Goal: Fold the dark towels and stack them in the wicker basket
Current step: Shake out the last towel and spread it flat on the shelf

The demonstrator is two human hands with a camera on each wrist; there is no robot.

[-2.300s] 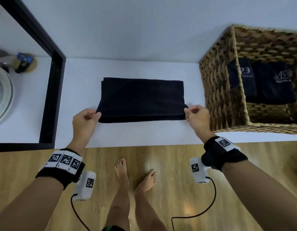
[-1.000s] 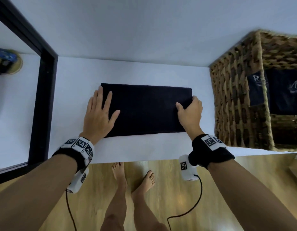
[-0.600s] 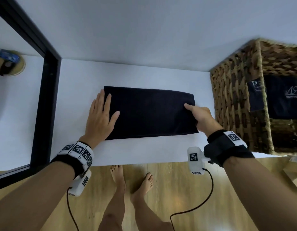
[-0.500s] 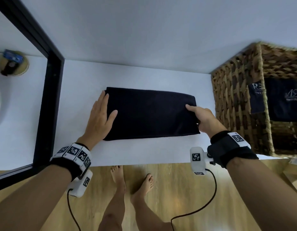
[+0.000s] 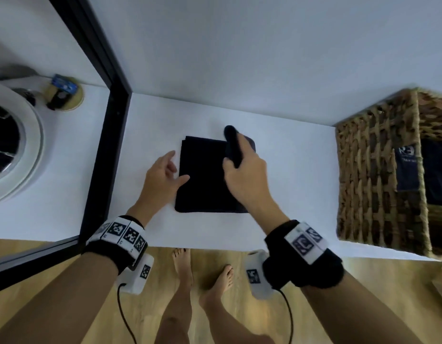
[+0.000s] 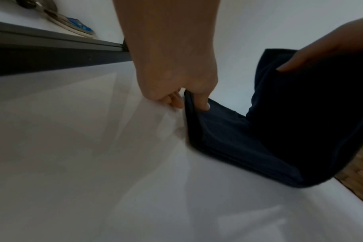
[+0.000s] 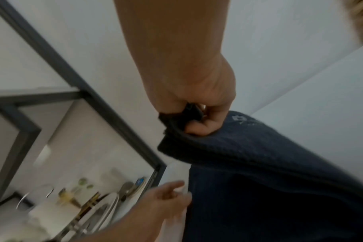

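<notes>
A dark towel (image 5: 202, 182) lies on the white table (image 5: 289, 194), half folded. My right hand (image 5: 239, 160) grips its right end and holds it lifted, bent leftward over the flat half. The wrist view shows that end bunched in my curled right fingers (image 7: 203, 126). My left hand (image 5: 170, 170) is at the towel's left edge, which sits between its thumb and curled fingers (image 6: 174, 101). The wicker basket (image 5: 376, 182) stands at the right with folded dark towels (image 5: 433, 175) inside.
A black frame (image 5: 111, 135) borders the table on the left. Beyond it sit a round white appliance (image 5: 14, 145) and a small wooden disc with a blue item (image 5: 63, 95). Wooden floor and bare feet (image 5: 205, 274) lie below the table's front edge.
My right hand has lifted the towel's right end and swung it leftward over the rest. My left hand has left its flat press and now holds the left edge.
</notes>
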